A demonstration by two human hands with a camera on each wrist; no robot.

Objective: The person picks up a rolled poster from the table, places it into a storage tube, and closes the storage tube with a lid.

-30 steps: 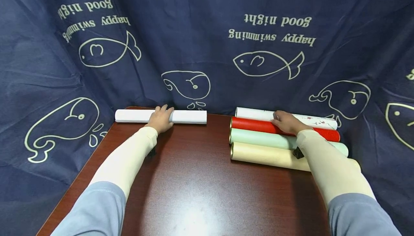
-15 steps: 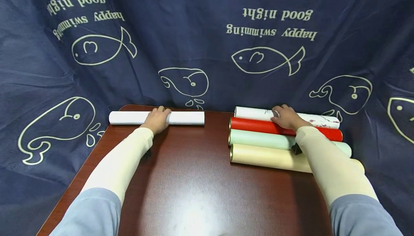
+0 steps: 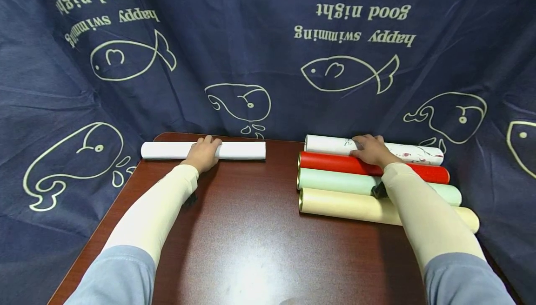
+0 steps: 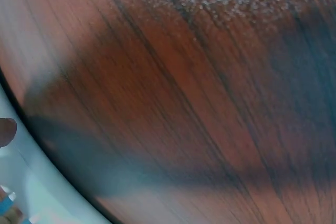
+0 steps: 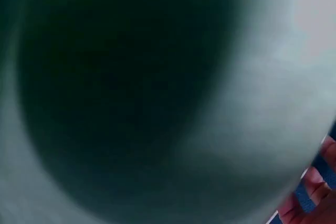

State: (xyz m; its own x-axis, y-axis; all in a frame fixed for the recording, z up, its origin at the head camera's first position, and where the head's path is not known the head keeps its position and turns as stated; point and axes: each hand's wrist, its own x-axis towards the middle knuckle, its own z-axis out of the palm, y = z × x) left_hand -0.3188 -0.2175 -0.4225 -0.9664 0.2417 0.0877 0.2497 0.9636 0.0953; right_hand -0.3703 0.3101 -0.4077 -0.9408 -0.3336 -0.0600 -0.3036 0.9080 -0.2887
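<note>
In the head view a plain white paper roll (image 3: pixel 243 150) lies along the table's far left edge. My left hand (image 3: pixel 203 155) grips it near its middle, fingers over the far side. The left wrist view shows a fingertip (image 4: pixel 7 132) against the pale roll. At the far right, my right hand (image 3: pixel 371 150) holds a white patterned tube (image 3: pixel 412 153) from above, its fingers past the far side. In front of that tube lie a red tube (image 3: pixel 326 162), a mint green tube (image 3: pixel 335 180) and a beige tube (image 3: pixel 343 204), side by side. Blurred pale green fills most of the right wrist view.
A dark blue curtain (image 3: pixel 259 40) with fish and whale drawings hangs close behind the table's far edge and along its sides. The reddish-brown table (image 3: pixel 251 230) reflects a bright glare near the front. My right forearm crosses above the green and beige tubes.
The fingers of my right hand have reached farther over the white patterned tube. My left hand has closed more on the white roll. The head view has shifted slightly.
</note>
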